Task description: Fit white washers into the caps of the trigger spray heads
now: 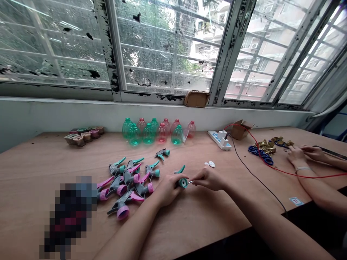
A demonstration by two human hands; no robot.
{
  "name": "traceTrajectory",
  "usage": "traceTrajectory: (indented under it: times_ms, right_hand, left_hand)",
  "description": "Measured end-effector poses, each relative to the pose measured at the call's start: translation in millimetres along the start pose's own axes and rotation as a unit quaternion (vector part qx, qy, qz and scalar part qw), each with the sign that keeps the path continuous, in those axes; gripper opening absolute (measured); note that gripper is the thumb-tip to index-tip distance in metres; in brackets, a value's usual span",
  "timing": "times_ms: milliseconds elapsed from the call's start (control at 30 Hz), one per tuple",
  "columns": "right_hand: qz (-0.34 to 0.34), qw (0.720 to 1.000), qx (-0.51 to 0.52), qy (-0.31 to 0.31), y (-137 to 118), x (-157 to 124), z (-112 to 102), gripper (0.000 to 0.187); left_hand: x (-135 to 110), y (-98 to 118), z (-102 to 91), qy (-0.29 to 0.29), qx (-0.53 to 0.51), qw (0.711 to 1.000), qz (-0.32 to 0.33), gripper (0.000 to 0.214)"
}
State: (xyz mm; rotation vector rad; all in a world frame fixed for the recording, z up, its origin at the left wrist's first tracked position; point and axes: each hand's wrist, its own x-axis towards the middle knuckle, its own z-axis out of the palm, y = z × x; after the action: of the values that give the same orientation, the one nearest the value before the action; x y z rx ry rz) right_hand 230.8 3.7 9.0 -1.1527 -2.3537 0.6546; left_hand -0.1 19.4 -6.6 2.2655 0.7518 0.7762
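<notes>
One head view, looking down across a plywood table [48,169] to a window [165,47]; 12 o'clock points at the window, measured from the hands.

The person's two hands are close together at mid-table. The left hand [168,189] is clamped on a teal-capped trigger sprayer head [183,183], and the right hand [208,179] pinches a thin metal rod [190,182] against that cap.

At 10 o'clock lies a heap of about nine loose sprayer heads [127,182], some pink-capped and some teal-capped; overlap makes the count uncertain. The nearest ones lie just beside the left hand. Two small white pieces [210,164] sit at 1 o'clock, near the right hand.

Further back at 11 o'clock stand ten bottle bodies [148,133], five green and five pink, with a cluster of small brown and pink cups [84,136] to their left. At 1 o'clock are a power strip [219,140] with two white plugs and one cardboard box [240,130].

At 3 o'clock, a co-worker's two hands [296,155] rest close together, just beside a pile of brass parts [267,146] and blue rings [260,155]. A red cable [282,173] passes near that wrist. A blurred object [69,216] covers the table's lower left.
</notes>
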Motion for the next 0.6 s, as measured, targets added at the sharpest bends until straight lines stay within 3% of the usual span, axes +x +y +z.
traceTrajectory:
  times_ms: [300, 433, 600]
  right_hand:
    - [0.021, 0.994, 0.079, 0.071, 12, -5, 18, 0.032]
    - [0.026, 0.991, 0.081, 0.100, 9, -6, 22, 0.038]
    - [0.028, 0.983, 0.101, 0.152, -2, -3, 29, 0.031]
  left_hand:
    - [0, -3, 0.2, 0.004, -0.010, 1.000, 0.004, 0.051]
    - [1, -2, -1.5, 0.008, -0.013, 1.000, -0.018, 0.048]
    - [2, 2, -2.1, 0.010, -0.025, 1.000, -0.008, 0.046]
